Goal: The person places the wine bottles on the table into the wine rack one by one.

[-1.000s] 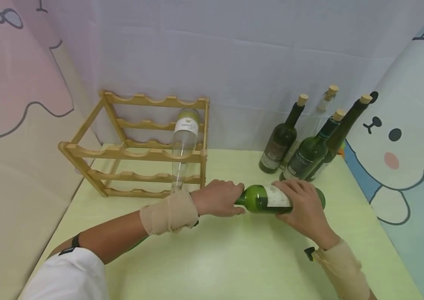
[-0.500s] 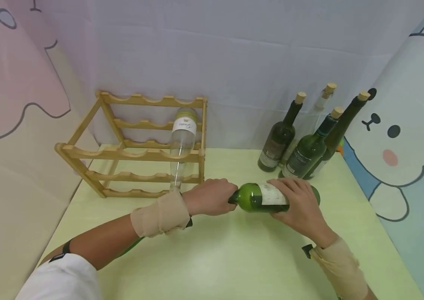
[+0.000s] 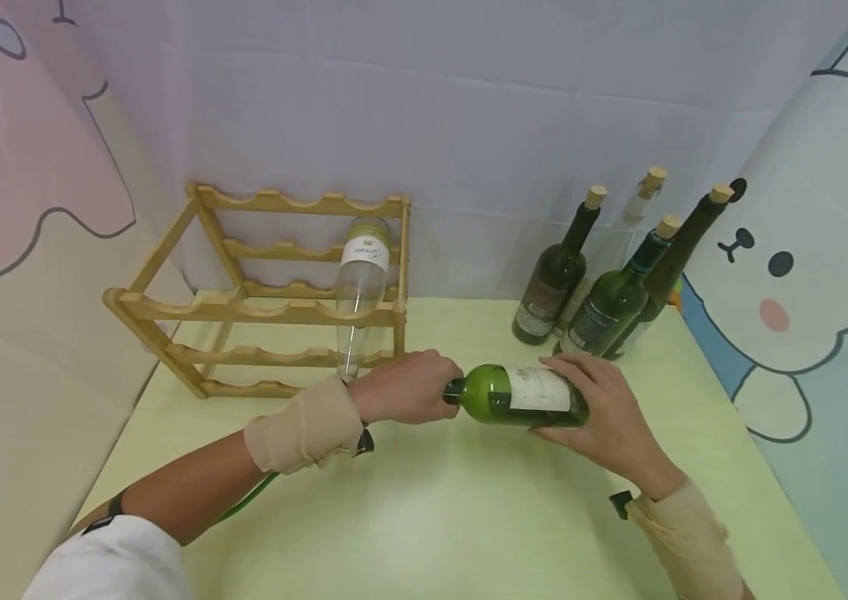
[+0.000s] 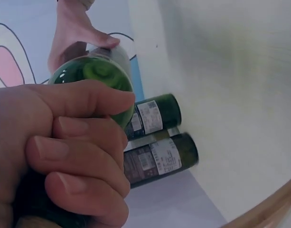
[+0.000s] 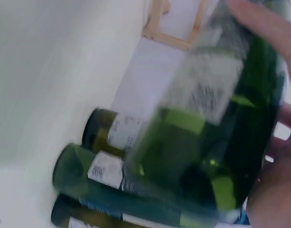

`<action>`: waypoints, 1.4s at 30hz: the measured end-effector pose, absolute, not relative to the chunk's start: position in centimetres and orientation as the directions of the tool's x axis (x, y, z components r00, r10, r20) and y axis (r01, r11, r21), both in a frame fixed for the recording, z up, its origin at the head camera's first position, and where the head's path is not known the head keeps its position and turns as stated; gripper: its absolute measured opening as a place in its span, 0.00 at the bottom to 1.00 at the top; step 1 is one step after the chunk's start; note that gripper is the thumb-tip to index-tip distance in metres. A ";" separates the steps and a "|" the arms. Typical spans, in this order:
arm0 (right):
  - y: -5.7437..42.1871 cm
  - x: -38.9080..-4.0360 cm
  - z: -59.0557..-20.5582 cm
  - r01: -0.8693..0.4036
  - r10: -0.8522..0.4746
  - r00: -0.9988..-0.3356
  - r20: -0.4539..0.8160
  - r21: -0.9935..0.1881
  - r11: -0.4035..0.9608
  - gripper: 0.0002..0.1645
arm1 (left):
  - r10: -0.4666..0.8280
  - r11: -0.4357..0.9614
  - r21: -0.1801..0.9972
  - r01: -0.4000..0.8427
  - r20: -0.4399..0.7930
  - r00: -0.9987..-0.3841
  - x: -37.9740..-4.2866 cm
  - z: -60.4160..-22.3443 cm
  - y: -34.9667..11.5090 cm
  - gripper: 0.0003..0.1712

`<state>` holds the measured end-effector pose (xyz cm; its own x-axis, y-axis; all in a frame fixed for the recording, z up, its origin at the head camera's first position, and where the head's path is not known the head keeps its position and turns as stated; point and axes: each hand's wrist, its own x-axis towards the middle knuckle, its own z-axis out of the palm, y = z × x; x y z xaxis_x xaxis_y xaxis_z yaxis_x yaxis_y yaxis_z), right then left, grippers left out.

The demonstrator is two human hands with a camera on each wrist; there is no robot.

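Two hands hold one green bottle (image 3: 487, 396) roughly level over the table (image 3: 408, 525), near the standing bottles (image 3: 604, 308). The left hand (image 3: 410, 389) curls round its neck; the right hand (image 3: 609, 421) spans its base end, thumb opposite fingers. Glass should be stiff, slick and breakable, probably fairly heavy; neck plus lower body seems the surest hold.

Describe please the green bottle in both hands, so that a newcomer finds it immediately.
In the head view, a wooden wine rack stands at left, corked bottles at right. In front, the left hand and right hand hold a green wine bottle. Unlike those upright neighbours, it is held sideways.
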<state>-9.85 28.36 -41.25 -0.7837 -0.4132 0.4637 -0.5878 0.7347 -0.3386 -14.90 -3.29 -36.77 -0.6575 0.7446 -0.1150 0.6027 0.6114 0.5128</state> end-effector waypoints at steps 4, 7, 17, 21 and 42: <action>29.7 -9.6 -40.2 -0.588 -0.381 -0.788 0.484 -0.408 0.698 0.55 | 0.741 0.624 0.500 0.600 -0.137 -0.657 -14.9 -36.4 -4.3 0.10; 31.0 -9.5 -39.5 -0.564 -0.324 -0.807 0.494 -0.481 0.671 0.43 | 0.730 0.642 0.496 0.585 -0.162 -0.664 -14.8 -36.2 -5.2 0.06; 33.3 -10.5 -39.8 -0.531 -0.180 -0.838 0.516 -0.693 0.488 0.26 | 0.730 0.633 0.508 0.585 -0.139 -0.669 -14.5 -35.1 -7.5 0.08; 32.7 -10.9 -40.1 -0.484 -0.140 -0.868 0.475 -0.751 0.449 0.26 | 0.737 0.616 0.507 0.603 -0.100 -0.669 -14.5 -34.8 -8.4 0.06; 29.6 -13.8 -41.2 -0.347 -0.122 -0.937 0.327 -0.835 0.427 0.27 | 0.697 0.611 0.545 0.574 -0.028 -0.716 -12.9 -33.3 -14.2 0.13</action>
